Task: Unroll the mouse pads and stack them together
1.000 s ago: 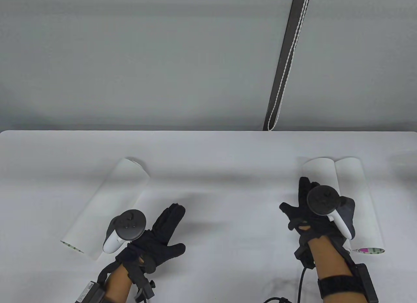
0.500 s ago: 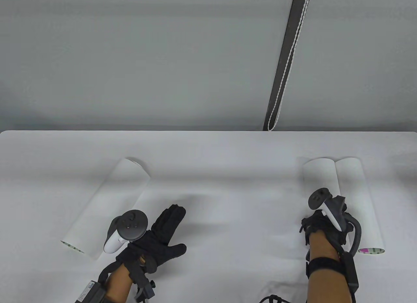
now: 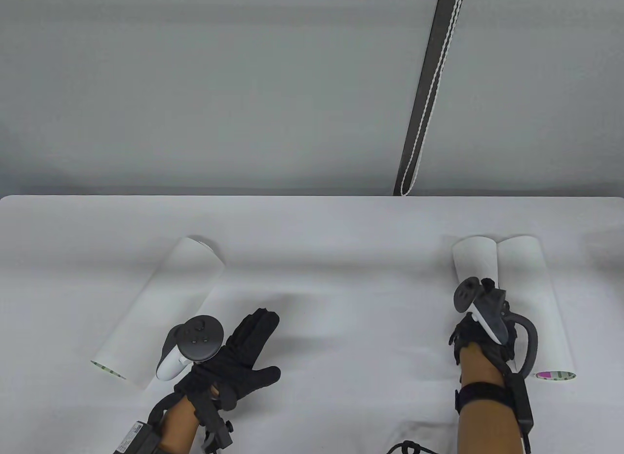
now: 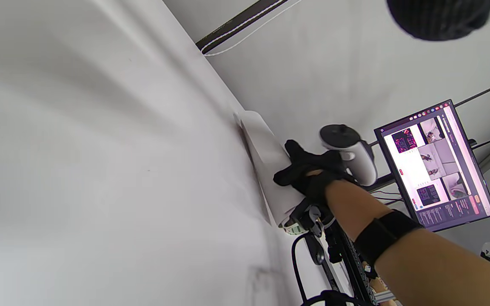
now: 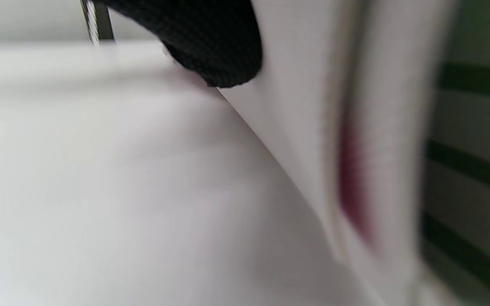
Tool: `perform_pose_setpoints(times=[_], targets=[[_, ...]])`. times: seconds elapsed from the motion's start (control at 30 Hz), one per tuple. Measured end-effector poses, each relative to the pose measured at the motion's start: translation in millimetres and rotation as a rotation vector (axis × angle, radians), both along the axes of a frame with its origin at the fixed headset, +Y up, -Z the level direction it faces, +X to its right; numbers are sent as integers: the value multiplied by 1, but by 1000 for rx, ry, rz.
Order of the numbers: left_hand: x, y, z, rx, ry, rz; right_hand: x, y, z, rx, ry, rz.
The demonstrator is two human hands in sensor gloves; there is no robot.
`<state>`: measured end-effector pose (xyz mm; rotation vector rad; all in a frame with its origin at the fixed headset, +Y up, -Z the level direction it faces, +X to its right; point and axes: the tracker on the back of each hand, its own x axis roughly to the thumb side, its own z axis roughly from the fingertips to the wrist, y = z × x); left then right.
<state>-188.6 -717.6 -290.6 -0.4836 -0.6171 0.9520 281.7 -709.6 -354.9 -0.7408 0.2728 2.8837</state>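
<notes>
Your right hand (image 3: pixel 480 334) grips the inner rolled mouse pad (image 3: pixel 474 259) on the right side of the table (image 3: pixel 331 229); the fingers curl around the roll, as the left wrist view shows. A second roll (image 3: pixel 534 298) lies just beside it, touching along its length, and its near end shows a pink and green print (image 3: pixel 555 375). In the right wrist view a black fingertip (image 5: pixel 211 46) presses on the white roll, but the picture is blurred there.

Your left hand (image 3: pixel 234 356) lies flat on the table with the fingers spread out and holds nothing. The third rolled pad (image 3: pixel 161 307) lies diagonally just to its left.

A monitor (image 4: pixel 434 163) appears in the left wrist view, but its writing is too small to read. I can read no brand or label on the rolls.
</notes>
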Motion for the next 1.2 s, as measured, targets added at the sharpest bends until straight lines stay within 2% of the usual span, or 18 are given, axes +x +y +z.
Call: perform_pose_setpoints(times=[0.17, 0.27, 0.37, 0.43, 0.5, 0.6, 0.7, 0.83, 0.93, 1.03, 1.2], targets=[[0, 2, -1, -5, 10, 43, -11, 38, 13, 211, 130, -334], [2, 4, -3, -25, 45, 107, -23, 47, 24, 321, 232, -560], [6, 6, -8, -57, 82, 175, -39, 47, 35, 391, 340, -774], [10, 8, -13, -97, 136, 243, -54, 43, 40, 417, 422, -940], [16, 9, -18, -146, 137, 295, -71, 37, 42, 414, 497, -1094], [29, 4, -26, -237, 151, 351, -98, 29, 43, 362, 614, -1340], [43, -4, -31, -285, 101, 387, -127, 25, 48, 291, 752, -1476], [59, -14, -28, -353, 9, 446, -158, 17, 56, 172, 886, -1579], [60, -13, -27, -383, -29, 543, -166, 9, 57, 128, 870, -1630], [59, -13, -27, -384, 4, 550, -170, 6, 58, 109, 917, -1514], [61, -19, -26, -455, 83, 591, -177, 7, 61, 90, 875, -1309]])
